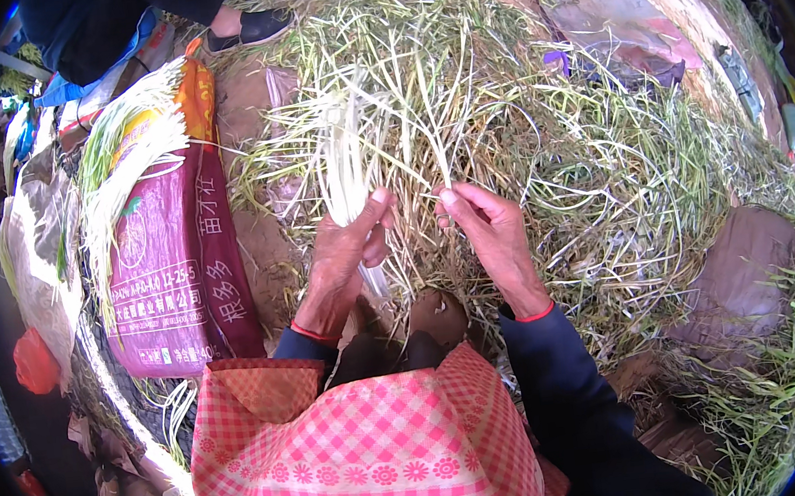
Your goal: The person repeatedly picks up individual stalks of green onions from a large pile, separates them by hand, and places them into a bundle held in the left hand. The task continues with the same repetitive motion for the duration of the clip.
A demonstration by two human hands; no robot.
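My left hand (342, 257) holds a bundle of pale, chive-like stalks (343, 159), its white lengths pointing away from me. The lower ends of the bundle show below the hand, partly hidden by the fingers. To its right, my right hand (497, 237) pinches a thin whitish stalk (440, 149) between thumb and forefinger; it branches into narrow leaves farther up. The hands are a short way apart, above a wide heap of loose green and straw-coloured leaves (580, 192).
On the left, a purple fertiliser sack (161, 280) bearing writing carries a pile of pale stalks (132, 145). Another person's shoe (265, 26) is at the top. A red plastic bag (36, 361) lies far left. Greener leaves (771, 412) cover the lower right. A pink checked apron (368, 454) covers my lap.
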